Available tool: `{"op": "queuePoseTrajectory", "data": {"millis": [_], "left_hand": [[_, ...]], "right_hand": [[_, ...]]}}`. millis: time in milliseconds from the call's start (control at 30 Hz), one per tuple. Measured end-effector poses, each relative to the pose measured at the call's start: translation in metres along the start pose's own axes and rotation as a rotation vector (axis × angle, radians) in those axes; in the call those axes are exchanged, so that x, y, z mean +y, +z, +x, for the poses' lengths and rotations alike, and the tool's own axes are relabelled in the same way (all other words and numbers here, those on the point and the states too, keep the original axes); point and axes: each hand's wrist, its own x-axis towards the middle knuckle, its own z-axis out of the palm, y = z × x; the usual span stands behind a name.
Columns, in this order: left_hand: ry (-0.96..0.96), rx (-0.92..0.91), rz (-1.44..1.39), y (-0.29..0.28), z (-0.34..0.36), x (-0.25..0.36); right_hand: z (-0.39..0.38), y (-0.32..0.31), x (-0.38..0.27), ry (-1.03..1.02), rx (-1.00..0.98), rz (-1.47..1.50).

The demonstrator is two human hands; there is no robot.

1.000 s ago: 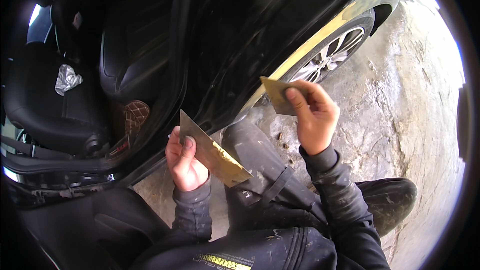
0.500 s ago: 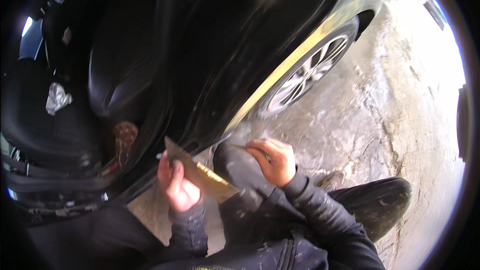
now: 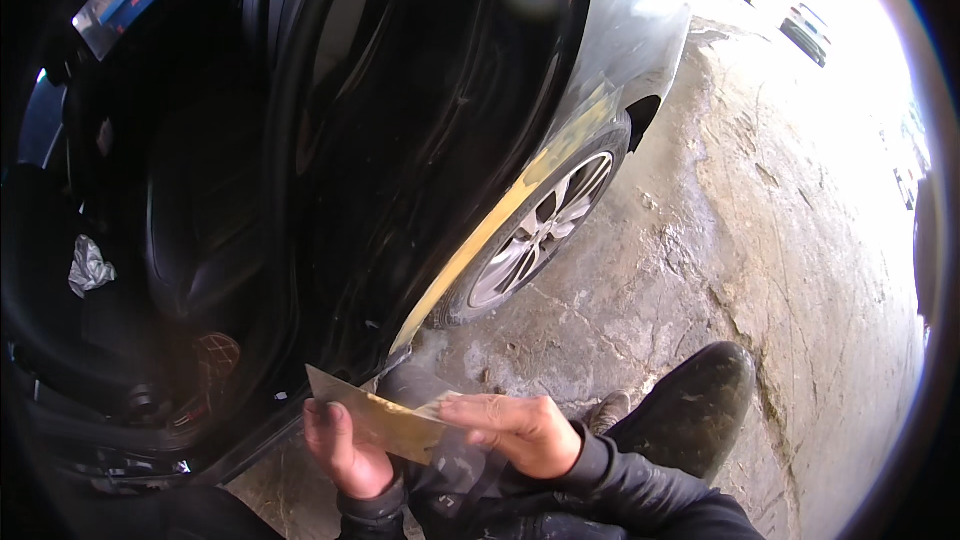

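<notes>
My left hand (image 3: 345, 448) is closed on a flat, thin metal plate (image 3: 375, 430), thumb on its face. A yellow paste (image 3: 388, 404) runs along the plate's upper edge. My right hand (image 3: 525, 432) meets the plate's right end, fingers stretched over a thin, pale scraper (image 3: 436, 404) pinched in them. Part of the scraper is hidden under the fingers. Beyond my hands stands a car with its black door frame open (image 3: 420, 180). Smoothed yellow filler (image 3: 470, 250) covers its rear wheel arch.
The rear wheel (image 3: 545, 230) is close ahead to the right. At left are the car's dark seats (image 3: 210, 230), with a crumpled silvery wrapper (image 3: 92, 267) on one. My bent knee (image 3: 695, 410) rises over the cracked concrete floor (image 3: 660, 270). Another car (image 3: 806, 32) stands far off.
My right hand has come left to the plate, bringing the scraper against its right end. The plate lies flatter. The view has shifted, showing more of the far floor.
</notes>
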Motion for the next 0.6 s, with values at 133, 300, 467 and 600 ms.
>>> {"op": "queuePoseTrajectory", "data": {"millis": [133, 300, 467, 600], "left_hand": [[-0.079, -0.004, -0.148, -0.011, 0.004, 0.012], [-0.042, -0.035, -0.135, -0.023, 0.014, 0.019], [-0.015, -0.105, -0.131, -0.009, 0.012, 0.012], [-0.033, -0.065, -0.175, 0.005, 0.002, 0.006]], "right_hand": [[0.002, -0.026, 0.034, 0.272, 0.127, 0.193], [0.036, -0.077, 0.048, 0.147, 1.006, 0.766], [0.075, -0.117, 0.031, -0.307, 1.059, 0.007], [0.116, -0.121, 0.016, -0.6, 1.0, -0.589]]}}
